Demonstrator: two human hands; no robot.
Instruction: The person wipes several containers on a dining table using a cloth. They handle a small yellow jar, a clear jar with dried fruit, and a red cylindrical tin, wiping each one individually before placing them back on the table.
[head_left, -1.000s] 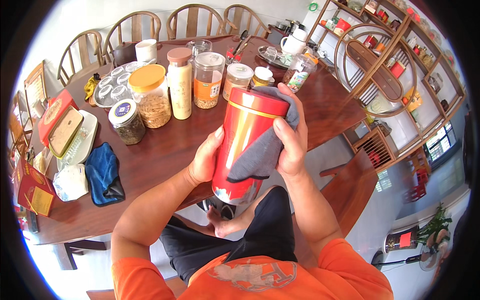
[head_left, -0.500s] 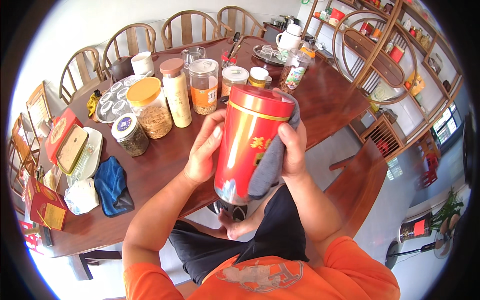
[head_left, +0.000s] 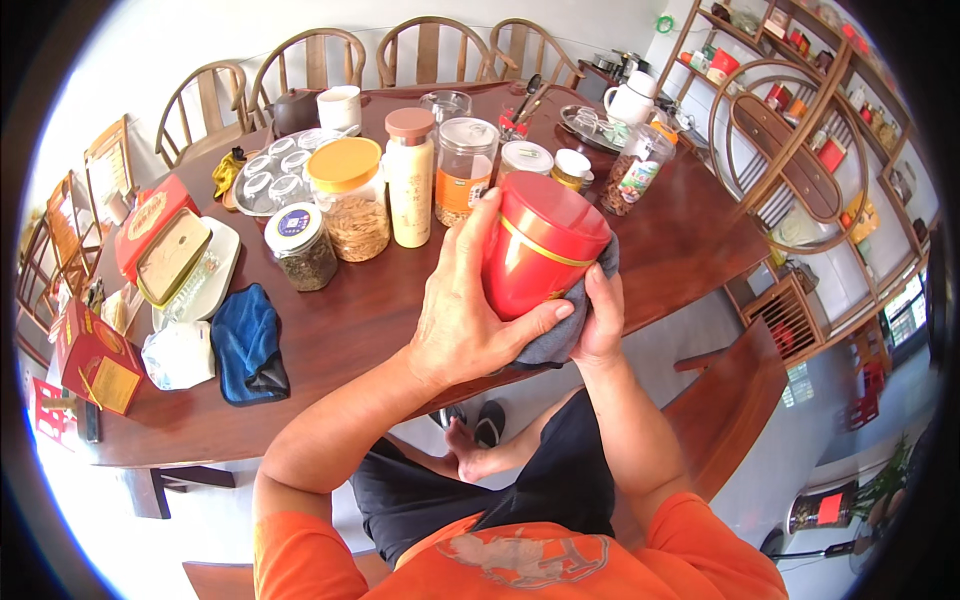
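Observation:
A red canister point(head_left: 535, 235) with a gold band is held up over the near edge of the table, its lid end tipped up and away from me. My left hand point(head_left: 470, 300) wraps round its left side, thumb across the lower front. On the other side my right hand point(head_left: 600, 320) presses a dark grey cloth point(head_left: 560, 335) against the canister's right and underside. The canister's base is hidden behind the hands and cloth. Just beyond it stand a clear jar with an orange label point(head_left: 464, 170) and a cream bottle with a brown cap point(head_left: 411, 180).
A yellow-lidded jar point(head_left: 347, 205), a small jar of dark leaves point(head_left: 301, 250) and a blue cloth point(head_left: 248, 345) lie to the left on the table point(head_left: 360, 310). A glass tray point(head_left: 265, 205) is behind. At right stand a jar with dark contents point(head_left: 637, 175) and a bench point(head_left: 730, 400).
The canister has tilted, its lid now facing more upward. My left hand has moved higher and further round its front, and the cloth has shifted towards the underside. The view has turned slightly left.

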